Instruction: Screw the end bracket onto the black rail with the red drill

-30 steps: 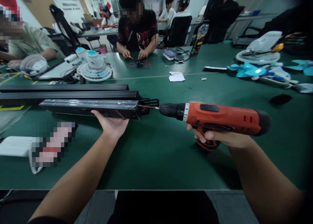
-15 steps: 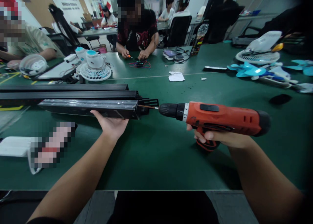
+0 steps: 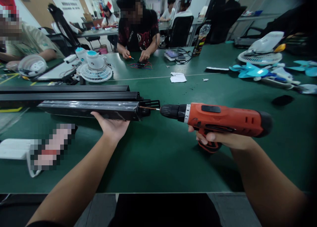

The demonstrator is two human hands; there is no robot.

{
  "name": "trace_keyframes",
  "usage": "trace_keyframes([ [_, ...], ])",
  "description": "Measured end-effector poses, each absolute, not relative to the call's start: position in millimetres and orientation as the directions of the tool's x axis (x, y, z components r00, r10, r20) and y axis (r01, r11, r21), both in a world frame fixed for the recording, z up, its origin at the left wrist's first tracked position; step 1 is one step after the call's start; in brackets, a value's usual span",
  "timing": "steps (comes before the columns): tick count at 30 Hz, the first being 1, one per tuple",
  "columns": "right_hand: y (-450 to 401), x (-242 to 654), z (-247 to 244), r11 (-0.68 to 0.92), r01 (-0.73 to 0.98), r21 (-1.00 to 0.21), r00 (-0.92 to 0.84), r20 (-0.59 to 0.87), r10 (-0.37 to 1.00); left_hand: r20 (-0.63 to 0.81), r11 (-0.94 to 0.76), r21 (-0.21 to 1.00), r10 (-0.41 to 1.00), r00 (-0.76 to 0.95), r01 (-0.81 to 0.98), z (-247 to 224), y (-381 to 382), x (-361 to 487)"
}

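My left hand (image 3: 112, 125) is wrapped under the right part of a long black bar (image 3: 74, 109), its thumb against the near side. Most of its fingers are hidden below the bar. In my right hand (image 3: 223, 139) is a red and black power drill (image 3: 223, 118), gripped by its handle and pointing left. A long thin bit (image 3: 151, 108) reaches from the chuck to the bar's right end; its tip is hidden there. Black slotted brackets (image 3: 154, 103) stick out at that end. Two more black bars (image 3: 69, 96) lie just behind the held one.
A pixelated phone-like object (image 3: 55, 147) and a white item (image 3: 15, 148) lie at the near left. Fan parts (image 3: 96, 72) stand behind the bars, with blue fan blades (image 3: 250, 70) at the right. Across the green table (image 3: 168, 167), a person (image 3: 138, 32) handles wires beside a bottle (image 3: 201, 40).
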State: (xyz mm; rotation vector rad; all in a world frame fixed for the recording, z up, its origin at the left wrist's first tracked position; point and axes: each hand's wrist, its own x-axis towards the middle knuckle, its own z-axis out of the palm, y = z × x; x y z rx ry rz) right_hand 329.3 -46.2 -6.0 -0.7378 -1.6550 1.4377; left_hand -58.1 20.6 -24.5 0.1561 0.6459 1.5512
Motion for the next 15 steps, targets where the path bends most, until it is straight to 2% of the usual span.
trace_keyframes([
  [6, -46.5, 328.4, -2.7, 0.190, -0.051, -0.980, -0.500, 0.190, 0.845, -0.293, 0.053, 0.458, 0.951, -0.094, -0.887, -25.4, 21.4, -59.7],
  [15, -47.1, 326.7, -0.2, 0.173, 0.003, -0.985, -0.475, 0.151, 0.867, -0.281, 0.047, 0.503, 0.953, -0.112, -0.863, -22.4, 18.9, -57.4],
])
